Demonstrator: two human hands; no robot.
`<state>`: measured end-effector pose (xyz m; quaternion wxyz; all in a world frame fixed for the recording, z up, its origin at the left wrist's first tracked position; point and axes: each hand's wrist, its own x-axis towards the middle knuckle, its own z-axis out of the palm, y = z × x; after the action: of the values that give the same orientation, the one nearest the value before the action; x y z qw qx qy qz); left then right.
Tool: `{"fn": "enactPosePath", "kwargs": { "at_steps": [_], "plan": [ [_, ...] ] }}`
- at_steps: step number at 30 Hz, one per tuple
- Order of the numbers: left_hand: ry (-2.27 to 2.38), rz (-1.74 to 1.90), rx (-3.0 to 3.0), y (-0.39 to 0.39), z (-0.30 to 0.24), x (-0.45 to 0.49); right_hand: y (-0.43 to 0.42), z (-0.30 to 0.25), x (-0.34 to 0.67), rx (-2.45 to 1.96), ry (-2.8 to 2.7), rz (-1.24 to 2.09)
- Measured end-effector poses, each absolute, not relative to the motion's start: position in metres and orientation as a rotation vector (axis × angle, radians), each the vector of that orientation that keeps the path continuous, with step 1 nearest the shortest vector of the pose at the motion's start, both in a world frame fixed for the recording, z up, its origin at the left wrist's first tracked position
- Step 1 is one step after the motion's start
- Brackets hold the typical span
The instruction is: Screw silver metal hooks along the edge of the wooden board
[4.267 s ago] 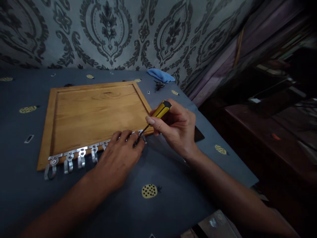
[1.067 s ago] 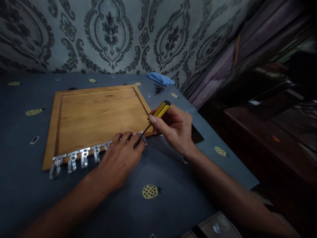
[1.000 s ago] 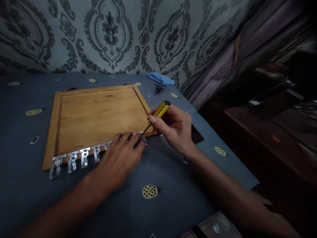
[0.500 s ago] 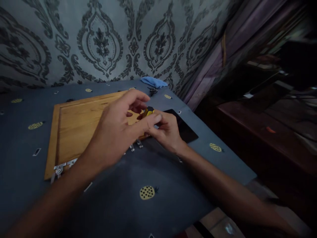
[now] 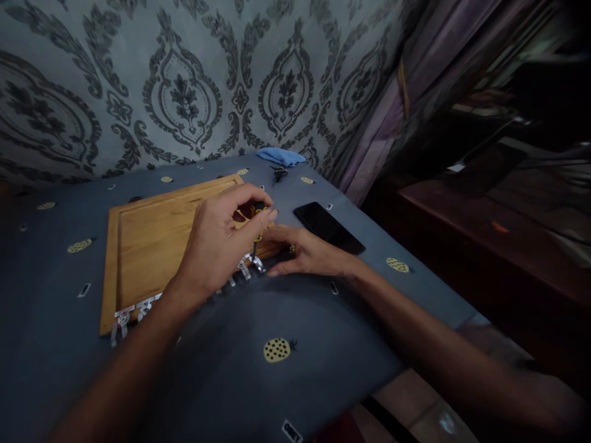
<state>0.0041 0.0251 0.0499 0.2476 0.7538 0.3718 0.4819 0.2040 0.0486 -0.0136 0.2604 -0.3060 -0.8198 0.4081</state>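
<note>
Where the screwdriver (image 5: pixel 254 250) stands: over the near edge of the framed wooden panel (image 5: pixel 150 252), close to its right end, shaft nearly upright with the tip down among the metal hooks (image 5: pixel 244 269); I cannot tell whether the tip sits in a screw.
Left hand (image 5: pixel 219 237): I see it gripping the black-and-yellow handle between thumb and fingers, reaching across the panel.
Right hand (image 5: pixel 309 252): thumb and forefinger spread, set about the near right corner, thumb just beside the end hook; I cannot tell whether it presses on the wood.
Hook row: strung along the near edge, prongs jutting past it; my left arm and hand cover the middle.
Wooden panel: flat on the blue-grey pineapple-print tablecloth (image 5: pixel 221 394), raised border around a recessed field.
Black smartphone (image 5: pixel 329 227): lying right of the panel, near the right hand, screen dark.
Far side: I make out a crumpled blue cloth (image 5: pixel 281 157), and just before it a small dark object (image 5: pixel 279 175) too blurred to name.
</note>
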Motion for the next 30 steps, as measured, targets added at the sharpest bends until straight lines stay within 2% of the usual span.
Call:
{"fn": "enactPosePath", "kwargs": {
  "at_steps": [7, 20, 30],
  "plan": [
    [0.997, 1.310, 2.083, 0.028, 0.049, 0.002, 0.048, -0.029, 0.198, -0.775, -2.255, 1.159],
    [1.006, 1.315, 2.080, 0.029, 0.047, 0.003, 0.044, -0.029, 0.192, -0.799, -2.243, 1.057],
    [0.780, 1.272, 1.735, 0.030, 0.038, 0.018, 0.045, -0.033, 0.194, -0.828, -2.264, 1.066]
  ]
}}
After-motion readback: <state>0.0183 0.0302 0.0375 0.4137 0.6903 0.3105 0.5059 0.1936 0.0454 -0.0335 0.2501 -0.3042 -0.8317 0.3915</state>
